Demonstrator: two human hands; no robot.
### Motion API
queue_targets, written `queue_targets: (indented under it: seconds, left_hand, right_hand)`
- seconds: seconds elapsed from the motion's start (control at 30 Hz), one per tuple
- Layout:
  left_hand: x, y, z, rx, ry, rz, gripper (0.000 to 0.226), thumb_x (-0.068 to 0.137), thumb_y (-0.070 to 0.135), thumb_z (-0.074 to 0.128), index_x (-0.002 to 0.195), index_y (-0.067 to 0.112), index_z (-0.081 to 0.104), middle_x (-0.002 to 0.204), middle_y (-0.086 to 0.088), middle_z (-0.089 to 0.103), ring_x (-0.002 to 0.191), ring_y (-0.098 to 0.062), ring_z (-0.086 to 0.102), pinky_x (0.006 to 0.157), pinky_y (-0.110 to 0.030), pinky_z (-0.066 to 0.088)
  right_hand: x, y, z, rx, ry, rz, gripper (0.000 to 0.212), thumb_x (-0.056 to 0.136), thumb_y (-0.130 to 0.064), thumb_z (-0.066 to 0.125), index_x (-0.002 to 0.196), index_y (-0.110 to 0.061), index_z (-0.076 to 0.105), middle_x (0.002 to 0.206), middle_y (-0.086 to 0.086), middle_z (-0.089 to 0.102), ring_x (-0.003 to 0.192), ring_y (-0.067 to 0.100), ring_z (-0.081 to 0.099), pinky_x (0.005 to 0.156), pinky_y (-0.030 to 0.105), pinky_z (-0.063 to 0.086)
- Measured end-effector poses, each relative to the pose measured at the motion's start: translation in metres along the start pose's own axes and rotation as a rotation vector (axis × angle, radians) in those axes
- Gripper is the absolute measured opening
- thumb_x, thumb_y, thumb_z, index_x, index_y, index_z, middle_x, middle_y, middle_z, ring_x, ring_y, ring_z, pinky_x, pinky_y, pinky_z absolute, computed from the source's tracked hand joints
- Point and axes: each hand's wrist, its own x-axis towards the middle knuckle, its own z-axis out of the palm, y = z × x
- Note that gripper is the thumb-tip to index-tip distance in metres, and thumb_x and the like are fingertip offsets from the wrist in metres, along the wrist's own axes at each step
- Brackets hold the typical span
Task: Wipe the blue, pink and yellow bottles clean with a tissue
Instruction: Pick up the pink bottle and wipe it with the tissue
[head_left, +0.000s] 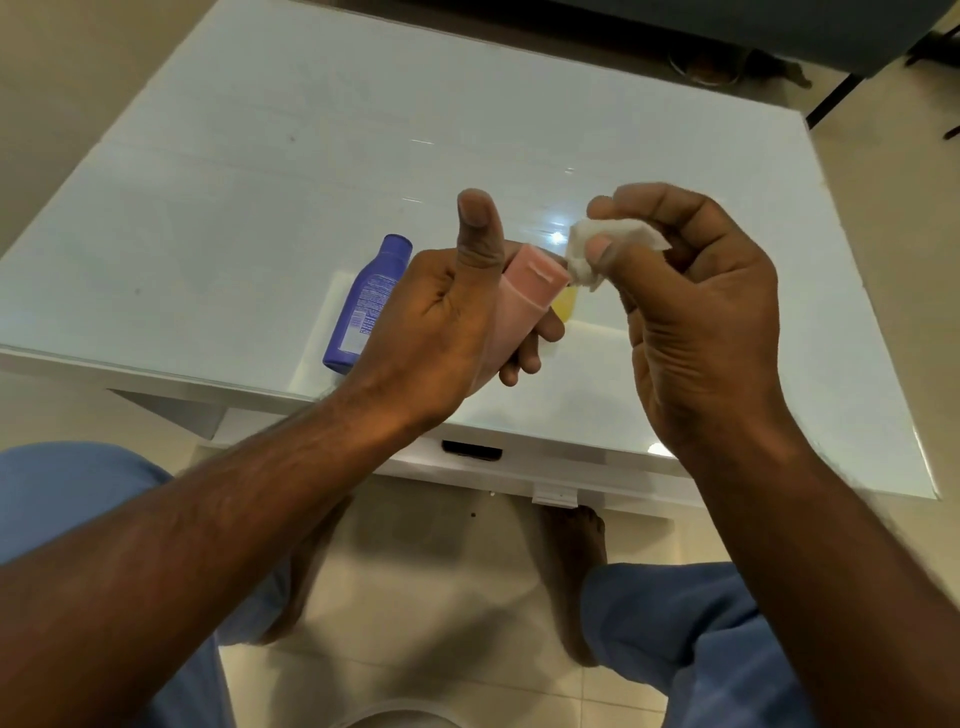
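The left hand grasps the pink bottle from beneath, fingers curled round its lower body, thumb standing straight up and off the plastic; the bottle is lifted clear of the white glass-topped bench and tilts up and to the right; the right hand pinches a crumpled tissue between thumb and fingertips and holds it against the bottle's top right corner.

The blue bottle lies on its side on the bench, just left of the left hand, cap pointing away; only a sliver of the yellow bottle shows, on the bench behind the pink one, so I cannot say how it lies.

Risks, as I judge them: with the thumb off, the bottle rests on the fingers alone, and a firm rub could push it out of that hold onto the glass; the tissue is a small wad and may shred or slip from the pinch; the covered lower body could be missed unless the bottle is turned.
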Motion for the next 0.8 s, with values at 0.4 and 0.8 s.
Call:
queue_targets:
  seconds: [0.4,0.8]
  left_hand:
    - [-0.001,0.000,0.000,0.012,0.023,-0.037,0.080,0.084,0.063,0.015,0.106,0.008,0.069,0.078,-0.012,0.073,0.062,-0.027,0.068,0.056,-0.036,0.058]
    - [-0.001,-0.003,-0.002,0.104,0.107,-0.064,0.080,0.083,0.064,0.016,0.098,0.006,0.069,0.072,-0.007,0.073,0.055,-0.020,0.068,0.053,-0.030,0.058]
  right_hand:
    - [-0.001,-0.004,0.002,0.016,-0.048,0.017,0.026,0.100,0.004,0.063,0.104,-0.017,0.078,0.101,0.000,0.080,0.093,0.022,0.078,0.088,0.038,0.063]
    - [-0.010,-0.001,0.003,-0.238,-0.233,-0.190,0.026,0.098,0.001,0.070,0.119,-0.011,0.079,0.115,0.002,0.081,0.106,0.019,0.077,0.092,0.030,0.063]
